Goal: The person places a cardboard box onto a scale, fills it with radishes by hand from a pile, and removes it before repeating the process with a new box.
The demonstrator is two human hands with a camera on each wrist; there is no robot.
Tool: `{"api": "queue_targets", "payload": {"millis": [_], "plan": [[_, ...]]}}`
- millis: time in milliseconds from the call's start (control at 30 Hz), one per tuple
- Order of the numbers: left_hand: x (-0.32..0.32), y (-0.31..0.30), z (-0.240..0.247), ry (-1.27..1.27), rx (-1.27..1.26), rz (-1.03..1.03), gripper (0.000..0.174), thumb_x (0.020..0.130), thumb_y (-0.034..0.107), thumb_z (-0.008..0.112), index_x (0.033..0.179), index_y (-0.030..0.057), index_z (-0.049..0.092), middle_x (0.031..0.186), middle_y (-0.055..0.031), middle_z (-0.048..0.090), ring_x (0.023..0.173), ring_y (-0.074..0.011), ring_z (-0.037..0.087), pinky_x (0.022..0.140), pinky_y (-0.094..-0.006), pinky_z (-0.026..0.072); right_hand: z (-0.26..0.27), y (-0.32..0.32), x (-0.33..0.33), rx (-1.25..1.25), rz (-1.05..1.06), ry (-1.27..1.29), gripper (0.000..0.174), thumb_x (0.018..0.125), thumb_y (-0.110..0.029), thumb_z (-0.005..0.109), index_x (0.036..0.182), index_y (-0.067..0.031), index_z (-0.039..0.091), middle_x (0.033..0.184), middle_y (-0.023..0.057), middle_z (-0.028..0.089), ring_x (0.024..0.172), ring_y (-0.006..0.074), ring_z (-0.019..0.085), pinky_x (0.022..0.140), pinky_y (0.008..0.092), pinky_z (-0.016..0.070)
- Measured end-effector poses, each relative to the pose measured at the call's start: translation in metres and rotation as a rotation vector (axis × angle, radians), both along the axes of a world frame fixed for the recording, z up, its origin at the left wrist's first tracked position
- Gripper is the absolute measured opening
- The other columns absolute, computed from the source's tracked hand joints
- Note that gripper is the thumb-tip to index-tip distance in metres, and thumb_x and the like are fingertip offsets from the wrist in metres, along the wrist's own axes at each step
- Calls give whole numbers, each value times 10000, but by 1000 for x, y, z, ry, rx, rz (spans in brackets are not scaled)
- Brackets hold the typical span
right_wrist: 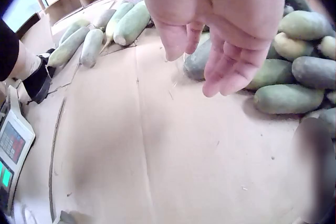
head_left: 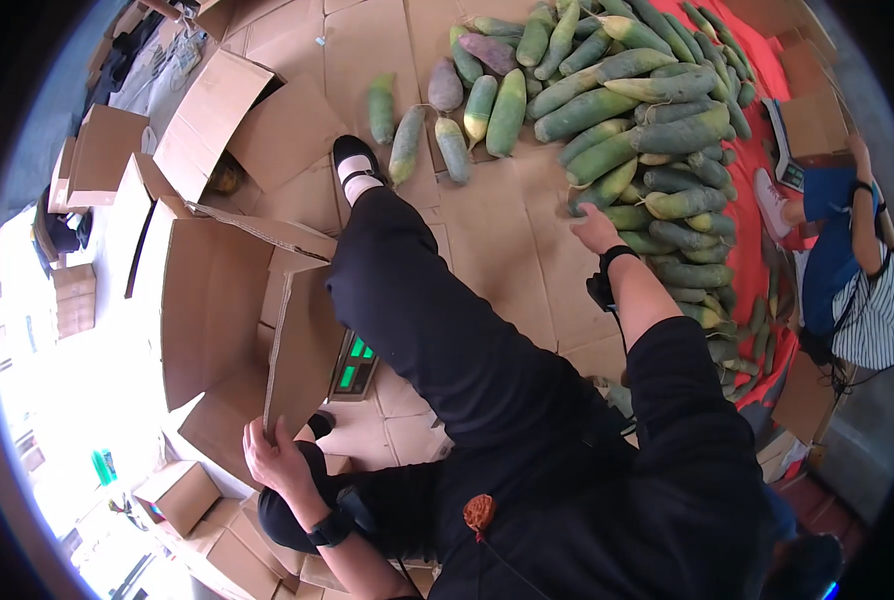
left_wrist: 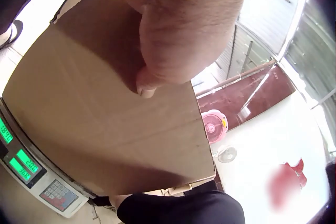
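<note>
Many green radishes lie heaped at the upper right of the head view. My right hand is at the heap's left edge, fingers extended toward a radish; in the right wrist view the hand hangs over a radish with relaxed fingers, and contact is unclear. My left hand pinches the edge of an open cardboard box. Its thumb lies on the box panel in the left wrist view, the hand partly hiding that panel.
A scale with green digits stands beside the box, next to my leg. Several loose radishes lie on the cardboard floor near my shoe. Another person sits at the right by a red sheet. More boxes stand at the lower left.
</note>
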State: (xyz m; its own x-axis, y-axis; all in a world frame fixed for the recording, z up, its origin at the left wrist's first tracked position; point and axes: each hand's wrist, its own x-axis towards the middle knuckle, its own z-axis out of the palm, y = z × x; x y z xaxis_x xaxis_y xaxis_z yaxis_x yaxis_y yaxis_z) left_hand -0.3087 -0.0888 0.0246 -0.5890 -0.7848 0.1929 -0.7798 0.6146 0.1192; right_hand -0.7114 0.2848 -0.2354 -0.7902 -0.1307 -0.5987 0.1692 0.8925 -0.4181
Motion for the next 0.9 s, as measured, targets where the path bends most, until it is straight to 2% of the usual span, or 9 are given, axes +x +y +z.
{"api": "queue_targets", "payload": {"millis": [167, 267, 333, 367, 433, 567, 633, 733, 900], "plan": [[-5, -1, 4, -11, 75, 19, 136, 785, 142, 642, 866, 60, 571, 810, -90, 572, 786, -299, 575, 679, -392, 445, -23, -5, -16, -36, -120, -1, 638, 745, -285, 661, 1315, -101, 442, 1217, 213, 550, 1157, 349, 499, 960, 386, 410], [-8, -1, 5, -31, 73, 50, 125, 783, 127, 641, 855, 56, 570, 804, -92, 570, 774, -297, 575, 672, -389, 446, -23, -14, -22, -42, -153, -15, 682, 732, -299, 668, 1336, -99, 423, 1184, 204, 576, 1112, 317, 545, 925, 364, 440], [-8, -1, 4, -23, 76, 54, 120, 780, 117, 641, 851, 54, 569, 802, -93, 569, 773, -297, 575, 672, -388, 446, -3, -24, -25, -78, -330, -250, 729, 721, -309, 674, 1367, -118, 394, 1137, 177, 609, 1028, 265, 601, 876, 330, 471], [-9, -2, 4, -11, 79, 52, 115, 777, 106, 642, 847, 52, 569, 800, -95, 569, 772, -297, 574, 672, -388, 446, -7, -25, -26, -78, -325, -253, 729, 721, -309, 674, 1367, -118, 394, 1137, 177, 609, 1028, 265, 601, 876, 330, 471], [-11, -1, 5, -6, 87, 52, 113, 774, 98, 642, 844, 49, 568, 798, -96, 568, 771, -296, 574, 671, -387, 446, -15, -27, -24, -172, -422, -199, 696, 719, -305, 671, 1352, -139, 434, 1051, 152, 650, 932, 204, 634, 829, 309, 489], [-12, -2, 6, -1, 99, 46, 107, 771, 90, 638, 839, 47, 567, 794, -97, 568, 769, -296, 573, 669, -386, 446, -51, -20, -18, -138, -448, -15, 585, 720, -303, 678, 1261, -130, 540, 1005, 144, 667, 917, 232, 641, 825, 335, 485], [-10, -3, 4, 6, 95, 31, 109, 769, 93, 639, 838, 48, 568, 794, -96, 567, 766, -297, 572, 668, -387, 445, -63, -19, -2, -137, -399, 212, 443, 724, -302, 682, 1122, -114, 632, 983, 149, 671, 929, 269, 635, 828, 359, 483], [-7, -5, 5, -2, 92, 33, 117, 764, 102, 641, 841, 51, 569, 801, -94, 568, 769, -299, 571, 671, -391, 444, -24, -33, 42, -120, -284, 176, 350, 729, -297, 680, 1026, -113, 658, 1000, 156, 663, 959, 308, 619, 845, 374, 478], [-4, -4, 5, -29, 67, 39, 144, 754, 124, 638, 867, 61, 574, 837, -92, 575, 820, -306, 571, 700, -404, 442, -20, -26, 109, -87, -77, 87, 239, 730, -286, 681, 902, -121, 666, 885, 132, 673, 899, 302, 623, 805, 378, 489]]}}
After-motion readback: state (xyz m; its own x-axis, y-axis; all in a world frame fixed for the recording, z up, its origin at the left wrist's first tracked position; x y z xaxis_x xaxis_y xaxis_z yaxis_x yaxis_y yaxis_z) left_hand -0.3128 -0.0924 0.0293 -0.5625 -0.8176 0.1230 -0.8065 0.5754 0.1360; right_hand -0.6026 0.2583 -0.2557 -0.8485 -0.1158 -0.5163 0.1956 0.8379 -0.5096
